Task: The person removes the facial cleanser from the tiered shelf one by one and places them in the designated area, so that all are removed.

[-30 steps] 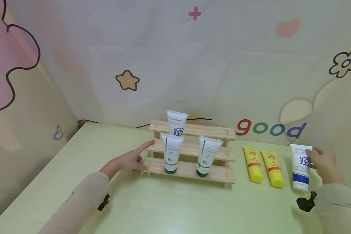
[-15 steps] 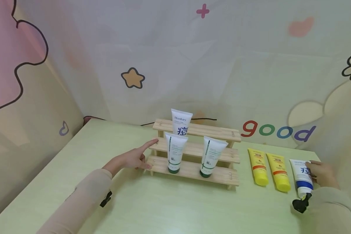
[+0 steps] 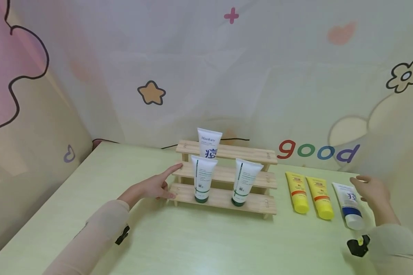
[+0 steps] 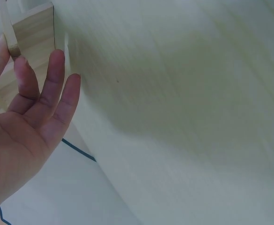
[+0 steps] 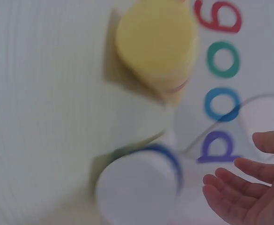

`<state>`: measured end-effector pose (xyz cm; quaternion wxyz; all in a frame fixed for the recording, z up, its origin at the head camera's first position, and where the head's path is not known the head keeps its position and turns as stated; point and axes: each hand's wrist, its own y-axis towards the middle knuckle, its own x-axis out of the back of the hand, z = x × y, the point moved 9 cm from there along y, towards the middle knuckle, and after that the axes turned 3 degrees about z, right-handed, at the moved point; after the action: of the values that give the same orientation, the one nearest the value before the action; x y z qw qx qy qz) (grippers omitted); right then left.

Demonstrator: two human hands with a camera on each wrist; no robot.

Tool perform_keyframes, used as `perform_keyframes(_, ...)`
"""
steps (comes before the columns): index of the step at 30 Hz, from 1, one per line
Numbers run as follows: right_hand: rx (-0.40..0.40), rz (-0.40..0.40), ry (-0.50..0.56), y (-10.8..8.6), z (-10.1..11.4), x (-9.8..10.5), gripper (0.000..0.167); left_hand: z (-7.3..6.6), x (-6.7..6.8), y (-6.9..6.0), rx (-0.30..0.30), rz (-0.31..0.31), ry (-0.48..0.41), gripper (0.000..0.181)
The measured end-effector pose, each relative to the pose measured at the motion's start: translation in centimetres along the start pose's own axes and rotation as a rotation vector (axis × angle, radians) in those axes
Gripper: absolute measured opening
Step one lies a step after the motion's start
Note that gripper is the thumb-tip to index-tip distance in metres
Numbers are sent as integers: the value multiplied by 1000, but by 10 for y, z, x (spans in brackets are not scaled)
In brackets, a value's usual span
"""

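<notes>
In the head view my left hand holds the left end of the three-tier wooden rack, forefinger on the middle tier and thumb on the bottom one. The left wrist view shows my left hand's thumb and a finger on either side of a board end. My right hand hovers beside a white-and-blue tube lying on the table, fingers apart and holding nothing. Its cap is nearest my right hand in the right wrist view.
Two green-capped white tubes stand on the bottom tier, and a white-and-blue tube stands behind them. Two yellow tubes lie right of the rack. A patterned backdrop rises behind the table.
My right hand has let go of the white-and-blue tube and drawn off to its right. That tube now lies slanted, its cap toward the right. The left hand keeps its place on the rack.
</notes>
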<state>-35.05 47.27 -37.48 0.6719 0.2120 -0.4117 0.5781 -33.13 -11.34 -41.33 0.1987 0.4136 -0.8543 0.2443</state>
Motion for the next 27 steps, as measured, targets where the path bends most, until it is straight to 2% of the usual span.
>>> perform_keyframes(5,130,-38,19,-35,50,2,67,2,0,0,9,8,6,95)
perform_keyframes(13,291,-138,45,-69,107,12,61,7,0,0,42,-4,25,96)
perform_keyframes(19,339,-167,104,-86,140,11,60,6,2,1,58,-11,31,96)
perform_keyframes(22,369,-167,163,-91,155,9,60,3,2,2,42,-8,30,95)
perform_keyframes(27,471,-165,272,-98,183,2,56,1,1,3,33,-2,25,95)
